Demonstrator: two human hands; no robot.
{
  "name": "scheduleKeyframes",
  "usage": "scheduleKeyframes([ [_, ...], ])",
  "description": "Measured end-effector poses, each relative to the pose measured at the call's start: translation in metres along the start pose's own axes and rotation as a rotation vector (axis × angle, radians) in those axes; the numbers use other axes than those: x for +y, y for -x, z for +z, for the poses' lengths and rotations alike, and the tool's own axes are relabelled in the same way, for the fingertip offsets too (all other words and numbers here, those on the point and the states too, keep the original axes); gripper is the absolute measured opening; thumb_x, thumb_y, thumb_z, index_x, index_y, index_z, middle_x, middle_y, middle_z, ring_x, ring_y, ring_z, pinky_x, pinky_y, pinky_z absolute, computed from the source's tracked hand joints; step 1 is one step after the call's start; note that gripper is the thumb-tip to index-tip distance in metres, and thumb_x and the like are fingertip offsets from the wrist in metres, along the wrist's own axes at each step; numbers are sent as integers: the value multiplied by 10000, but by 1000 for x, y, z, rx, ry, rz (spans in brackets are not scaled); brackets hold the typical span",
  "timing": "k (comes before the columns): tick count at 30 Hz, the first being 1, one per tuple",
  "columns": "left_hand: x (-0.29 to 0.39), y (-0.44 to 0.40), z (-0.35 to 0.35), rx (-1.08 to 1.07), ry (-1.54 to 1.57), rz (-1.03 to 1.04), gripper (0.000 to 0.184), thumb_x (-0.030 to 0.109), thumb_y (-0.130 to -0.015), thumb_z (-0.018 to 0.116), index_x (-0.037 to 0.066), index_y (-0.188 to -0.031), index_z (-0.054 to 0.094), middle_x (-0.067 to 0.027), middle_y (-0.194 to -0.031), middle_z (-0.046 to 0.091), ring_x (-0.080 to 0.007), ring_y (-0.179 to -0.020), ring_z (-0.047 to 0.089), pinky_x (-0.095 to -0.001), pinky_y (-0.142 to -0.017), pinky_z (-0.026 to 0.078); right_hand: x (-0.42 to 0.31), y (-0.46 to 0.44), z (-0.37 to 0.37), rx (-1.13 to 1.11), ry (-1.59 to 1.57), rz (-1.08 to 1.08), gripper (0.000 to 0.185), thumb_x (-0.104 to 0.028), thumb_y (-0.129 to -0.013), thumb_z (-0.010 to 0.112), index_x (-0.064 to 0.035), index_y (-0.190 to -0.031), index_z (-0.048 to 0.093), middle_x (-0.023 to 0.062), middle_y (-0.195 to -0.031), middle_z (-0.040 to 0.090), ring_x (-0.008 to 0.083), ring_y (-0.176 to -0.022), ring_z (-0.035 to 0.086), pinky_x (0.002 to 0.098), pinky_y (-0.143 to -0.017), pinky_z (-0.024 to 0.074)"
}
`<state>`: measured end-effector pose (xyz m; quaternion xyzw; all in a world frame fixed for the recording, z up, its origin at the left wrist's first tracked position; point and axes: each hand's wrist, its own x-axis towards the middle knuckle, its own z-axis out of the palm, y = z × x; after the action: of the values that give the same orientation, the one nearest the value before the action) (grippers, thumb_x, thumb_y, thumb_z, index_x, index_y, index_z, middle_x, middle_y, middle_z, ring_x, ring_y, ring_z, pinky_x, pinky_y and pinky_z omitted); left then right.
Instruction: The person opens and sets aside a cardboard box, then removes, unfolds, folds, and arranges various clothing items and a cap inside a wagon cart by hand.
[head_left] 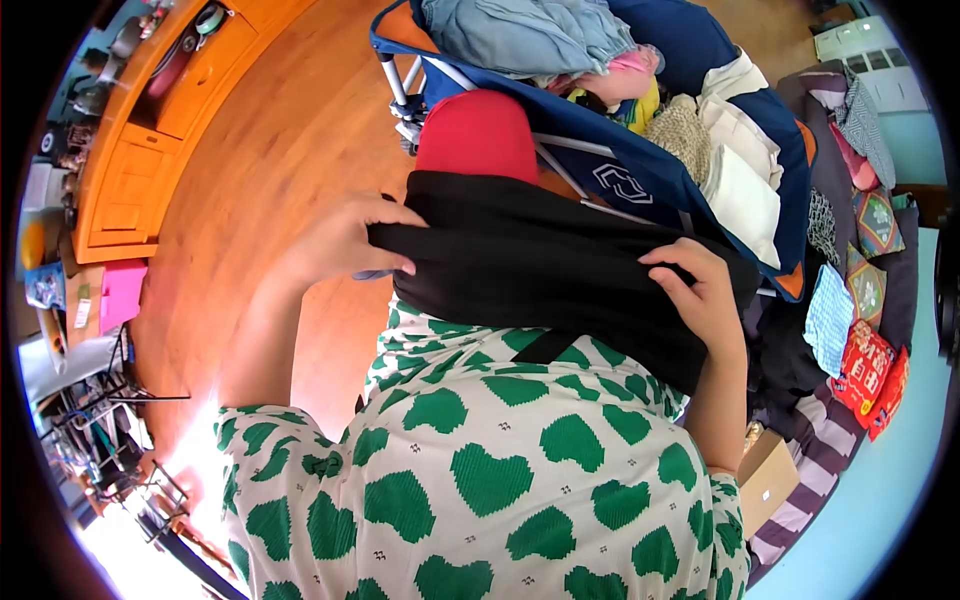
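A piece of black clothing (540,250), its exact kind unclear, is stretched sideways in front of my body. My left hand (350,237) grips its left end between thumb and fingers. Toward the other end, my right hand (698,285) pinches the fabric with thumb and forefinger. Part of the cloth hangs down below my right hand along my side, and a narrow black strip (545,347) lies against my green-and-white patterned clothing (490,470). Just beyond the black cloth, a red rounded item (478,135) shows, its lower part covered.
Ahead stands a blue folding wagon (570,140) holding denim (530,35), white cloth (743,190) and other clothes. A sofa (815,470) with cushions, garments and a red packet (862,372) is at right, beside a cardboard box (768,480). Wooden cabinets (135,190) line the left.
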<state>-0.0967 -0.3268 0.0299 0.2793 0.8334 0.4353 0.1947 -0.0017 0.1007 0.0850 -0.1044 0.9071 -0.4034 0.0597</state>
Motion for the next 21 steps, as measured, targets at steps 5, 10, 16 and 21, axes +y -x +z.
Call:
scheduleKeyframes([
  [5, 1, -4, 1, -111, 188, -21, 155, 68, -735, 797, 12, -815, 676, -52, -754, 574, -189, -790, 539, -324, -695, 418, -2, 12, -3, 68, 43, -51, 258, -51, -771, 800, -68, -1023, 746, 70, -912, 654, 211, -793, 586, 309, -742, 469],
  [10, 6, -11, 4, -219, 250, -103, 147, 18, -768, 698, 9, -716, 561, -39, -638, 501, -113, -626, 481, -287, -562, 368, -18, 16, -12, 41, 473, -27, 334, -330, -703, 854, -83, -870, 703, 55, -789, 622, 241, -806, 574, 372, -844, 423],
  [16, 11, -17, 4, -331, 245, -64, 220, -1, -787, 680, 13, -701, 478, -5, -645, 331, -54, -614, 360, -282, -519, 298, -10, 34, -28, -22, 706, -60, 355, -364, -676, 817, -85, -826, 658, 39, -926, 668, 246, -973, 582, 411, -962, 395],
  [21, 23, -22, 4, -332, 241, -80, 170, -29, -757, 703, 2, -707, 543, -17, -633, 417, -76, -590, 390, -279, -517, 307, -21, 34, -42, 97, 966, -24, 306, -243, -676, 816, -86, -856, 624, -19, -1356, 617, 267, -1330, 473, 479, -1127, 319],
])
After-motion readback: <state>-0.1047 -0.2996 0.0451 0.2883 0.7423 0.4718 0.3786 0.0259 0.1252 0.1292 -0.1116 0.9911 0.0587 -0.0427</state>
